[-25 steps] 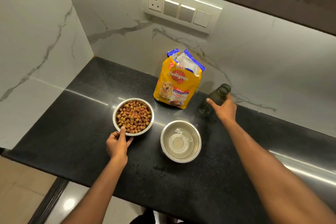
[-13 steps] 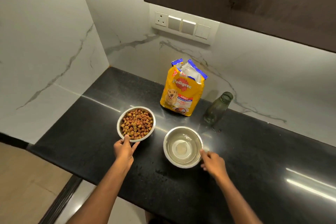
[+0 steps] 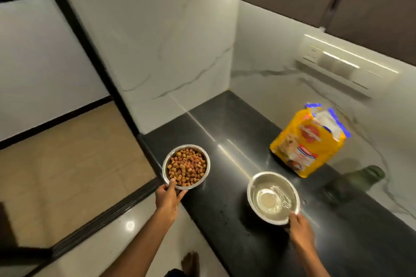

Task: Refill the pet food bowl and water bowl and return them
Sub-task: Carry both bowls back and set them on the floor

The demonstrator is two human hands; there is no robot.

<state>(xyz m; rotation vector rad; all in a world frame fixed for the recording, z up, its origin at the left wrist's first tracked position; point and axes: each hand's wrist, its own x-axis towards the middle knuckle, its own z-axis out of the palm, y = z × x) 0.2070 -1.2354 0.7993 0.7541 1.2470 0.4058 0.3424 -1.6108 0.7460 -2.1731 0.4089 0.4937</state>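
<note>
Both forearms are bare from elbow to wrist; no sleeve reaches into view. The left hand (image 3: 167, 198) and right hand (image 3: 299, 229) carry no rings, watch or gloves (motion blur limits certainty on small items). A bare foot (image 3: 190, 262) shows below, unshod, beside a dark garment edge.
</note>
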